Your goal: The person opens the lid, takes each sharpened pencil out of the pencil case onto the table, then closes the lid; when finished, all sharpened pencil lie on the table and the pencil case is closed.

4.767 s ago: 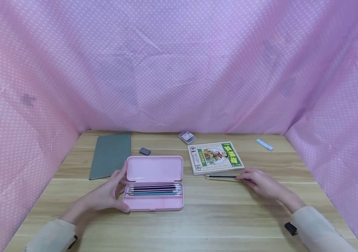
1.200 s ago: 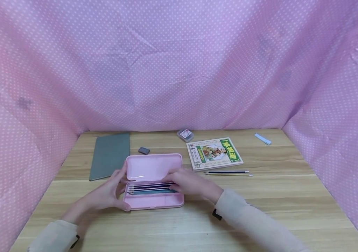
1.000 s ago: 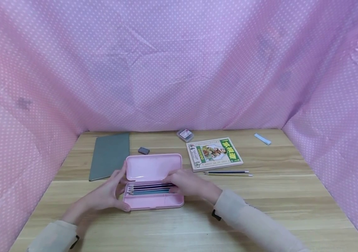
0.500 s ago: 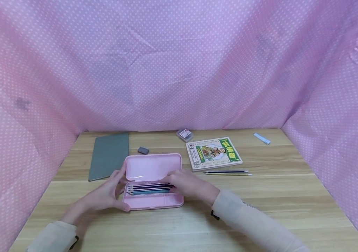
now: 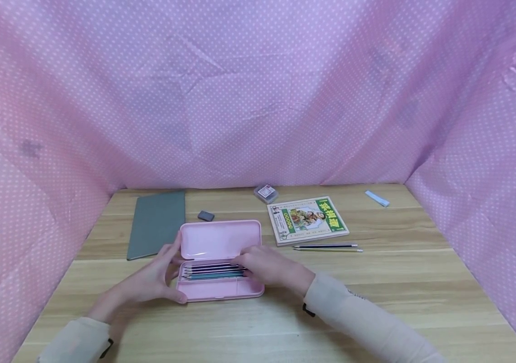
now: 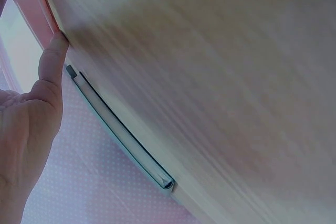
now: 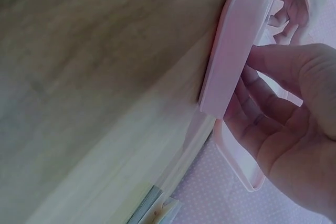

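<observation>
A pink pencil case [image 5: 208,289] lies with its lid [image 5: 221,239] raised. Several pencils [image 5: 214,270] fill its rear compartment, dark striped ones behind teal ones. My left hand [image 5: 151,280] holds the case at its left end, thumb on the front corner and forefinger up along the lid's edge. The thumb [image 6: 51,64] touches the pink side in the left wrist view. My right hand [image 5: 269,264] reaches over the right end, bent fingers among the pencils. Its fingertips dip behind the case wall [image 7: 236,51] in the right wrist view, so I cannot tell what they pinch.
Two loose pencils [image 5: 326,247] lie right of the case, in front of an illustrated book [image 5: 307,220]. Behind are a small clear plastic box [image 5: 266,193], a dark eraser [image 5: 206,216] and a pale blue strip [image 5: 377,198]. A grey-green notebook [image 5: 155,224] lies left. A pink dotted curtain [image 5: 258,101] surrounds the table.
My right hand has left the two pencils beside the book and moved left into the pencil case. Over the last second it has barely shifted. My left hand has stayed at the case.
</observation>
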`<action>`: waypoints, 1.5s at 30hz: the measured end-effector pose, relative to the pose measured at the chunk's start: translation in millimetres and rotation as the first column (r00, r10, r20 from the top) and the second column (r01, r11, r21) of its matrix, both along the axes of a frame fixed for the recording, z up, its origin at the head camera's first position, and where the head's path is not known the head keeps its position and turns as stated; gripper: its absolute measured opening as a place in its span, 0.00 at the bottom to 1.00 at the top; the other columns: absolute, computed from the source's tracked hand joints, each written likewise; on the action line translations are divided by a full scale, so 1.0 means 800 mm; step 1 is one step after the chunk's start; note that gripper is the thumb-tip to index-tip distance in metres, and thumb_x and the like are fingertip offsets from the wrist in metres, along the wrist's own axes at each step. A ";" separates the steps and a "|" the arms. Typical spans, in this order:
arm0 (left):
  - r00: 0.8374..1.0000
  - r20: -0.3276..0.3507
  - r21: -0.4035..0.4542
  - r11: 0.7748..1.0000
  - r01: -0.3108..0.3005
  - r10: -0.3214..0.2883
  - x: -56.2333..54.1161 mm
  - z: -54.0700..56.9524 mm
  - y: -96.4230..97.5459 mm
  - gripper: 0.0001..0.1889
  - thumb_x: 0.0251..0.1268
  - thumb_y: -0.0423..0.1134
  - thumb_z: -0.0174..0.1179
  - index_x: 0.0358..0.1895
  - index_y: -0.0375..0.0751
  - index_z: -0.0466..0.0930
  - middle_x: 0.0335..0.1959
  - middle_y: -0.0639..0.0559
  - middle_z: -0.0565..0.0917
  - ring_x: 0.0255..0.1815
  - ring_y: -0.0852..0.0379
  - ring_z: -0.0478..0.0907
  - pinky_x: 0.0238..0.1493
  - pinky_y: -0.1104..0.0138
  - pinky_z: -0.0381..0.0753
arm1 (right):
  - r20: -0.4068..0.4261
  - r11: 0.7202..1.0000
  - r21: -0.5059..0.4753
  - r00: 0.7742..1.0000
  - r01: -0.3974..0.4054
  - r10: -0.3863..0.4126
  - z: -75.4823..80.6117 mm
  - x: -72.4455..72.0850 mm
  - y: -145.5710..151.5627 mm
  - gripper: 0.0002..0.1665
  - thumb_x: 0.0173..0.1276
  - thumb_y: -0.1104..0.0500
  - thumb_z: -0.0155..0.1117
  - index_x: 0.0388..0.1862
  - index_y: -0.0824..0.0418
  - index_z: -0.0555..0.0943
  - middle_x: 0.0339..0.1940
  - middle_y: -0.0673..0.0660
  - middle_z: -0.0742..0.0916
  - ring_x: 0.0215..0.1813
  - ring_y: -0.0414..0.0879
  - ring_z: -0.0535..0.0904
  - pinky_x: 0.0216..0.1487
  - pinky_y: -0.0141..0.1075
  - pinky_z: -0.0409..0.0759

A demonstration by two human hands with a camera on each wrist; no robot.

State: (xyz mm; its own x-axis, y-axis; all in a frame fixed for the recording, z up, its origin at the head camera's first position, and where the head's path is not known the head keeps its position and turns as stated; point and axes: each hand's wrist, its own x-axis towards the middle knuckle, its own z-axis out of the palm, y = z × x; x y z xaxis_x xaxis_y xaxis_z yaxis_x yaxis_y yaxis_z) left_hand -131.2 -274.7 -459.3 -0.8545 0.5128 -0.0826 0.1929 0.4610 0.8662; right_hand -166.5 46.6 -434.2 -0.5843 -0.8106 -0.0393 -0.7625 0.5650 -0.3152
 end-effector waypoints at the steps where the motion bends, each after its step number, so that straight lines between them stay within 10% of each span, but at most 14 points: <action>1: 1.000 0.001 -0.002 1.000 0.000 0.000 0.000 0.000 0.000 0.79 0.39 0.45 0.85 0.81 0.61 0.21 0.69 0.40 0.54 0.71 0.38 0.65 0.71 0.54 0.65 | -0.006 1.000 0.005 1.000 -0.001 0.001 0.000 0.000 -0.001 0.22 0.69 0.66 0.68 0.61 0.54 0.85 0.44 0.49 0.87 0.39 0.37 0.78 0.45 0.29 0.83; 45: 1.000 -0.002 -0.018 1.000 -0.005 0.005 0.002 -0.001 0.001 0.78 0.40 0.48 0.85 0.81 0.58 0.22 0.68 0.40 0.56 0.70 0.39 0.66 0.71 0.52 0.65 | 0.097 0.988 -0.151 0.995 0.028 -0.013 0.010 0.001 0.010 0.25 0.63 0.71 0.63 0.57 0.57 0.87 0.46 0.49 0.86 0.40 0.38 0.77 0.44 0.25 0.80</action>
State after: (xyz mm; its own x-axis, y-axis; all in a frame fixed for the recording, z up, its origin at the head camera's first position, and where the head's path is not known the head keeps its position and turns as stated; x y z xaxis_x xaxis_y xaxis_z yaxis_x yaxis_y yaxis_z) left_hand -130.0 -274.2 -460.0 -0.8573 0.5069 -0.0903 0.1920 0.4775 0.8574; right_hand -165.8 54.4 -426.6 -0.6005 -0.7991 0.0275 -0.7136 0.5201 -0.4694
